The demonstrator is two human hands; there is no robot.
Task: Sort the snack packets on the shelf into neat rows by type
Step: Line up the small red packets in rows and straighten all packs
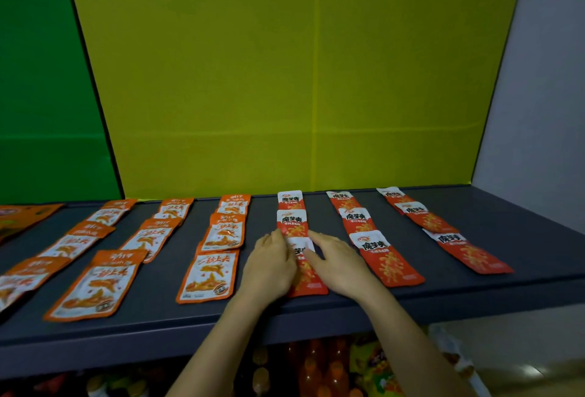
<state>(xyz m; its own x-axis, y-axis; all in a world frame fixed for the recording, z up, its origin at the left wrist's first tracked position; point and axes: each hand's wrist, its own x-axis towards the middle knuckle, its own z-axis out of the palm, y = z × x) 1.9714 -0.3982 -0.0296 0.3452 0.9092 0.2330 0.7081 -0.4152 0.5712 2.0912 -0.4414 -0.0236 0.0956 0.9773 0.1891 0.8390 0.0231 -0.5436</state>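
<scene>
On the dark grey shelf (316, 311) lie rows of flat snack packets. Orange-and-white packets (209, 276) fill the left rows. Red-and-white packets (387, 257) fill the three right rows. Both my hands rest on the front red packet (308, 279) of the middle row. My left hand (272, 265) lies flat along its left edge, and my right hand (340, 265) presses its right side with straight fingers. Behind that packet lie two more red packets (292, 222) in line. My hands cover much of the front packet.
A yellow back panel (285, 80) rises behind the shelf, with a green panel (41, 96) at the left and a pale wall (544, 96) at the right. A larger orange bag (22, 216) lies at the far left. Bottles and snack bags (316, 368) fill the shelf below.
</scene>
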